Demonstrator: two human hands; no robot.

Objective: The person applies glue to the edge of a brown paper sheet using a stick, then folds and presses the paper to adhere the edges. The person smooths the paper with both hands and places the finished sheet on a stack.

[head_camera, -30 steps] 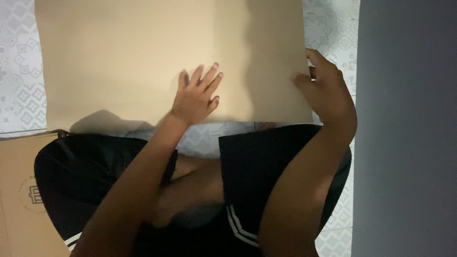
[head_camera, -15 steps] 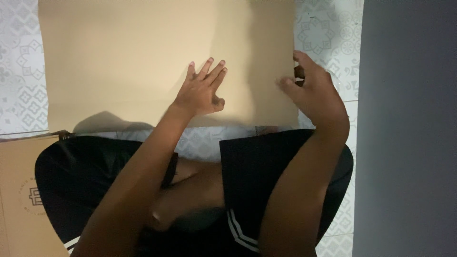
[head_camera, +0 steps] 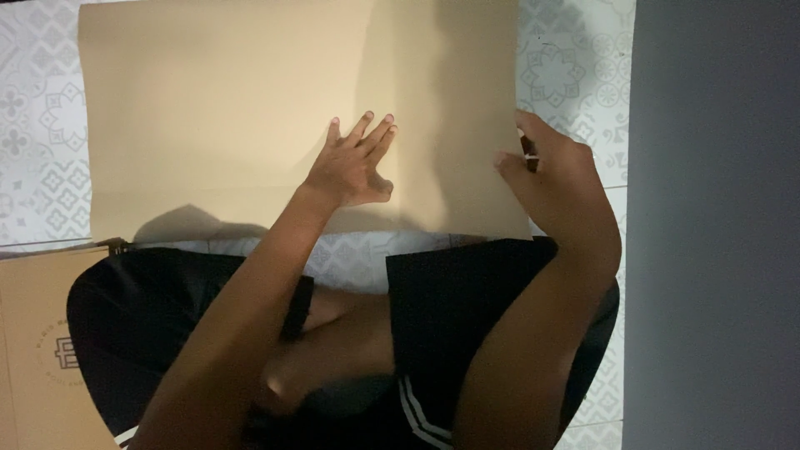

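Brown cardboard sheet (head_camera: 250, 117) lies flat on the patterned tile floor (head_camera: 575, 75) just ahead of our knees, long axis running left to right. We press our left hand (head_camera: 350, 162) on it, fingers spread; our right hand (head_camera: 554, 171) curls at its right edge, pinching a small dark object we cannot identify. No containers visible

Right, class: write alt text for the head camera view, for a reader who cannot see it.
A seated person's left hand presses flat on a large tan cardboard sheet lying on patterned floor tiles, while the right hand grips the sheet's right edge. Another cardboard piece lies at lower left.
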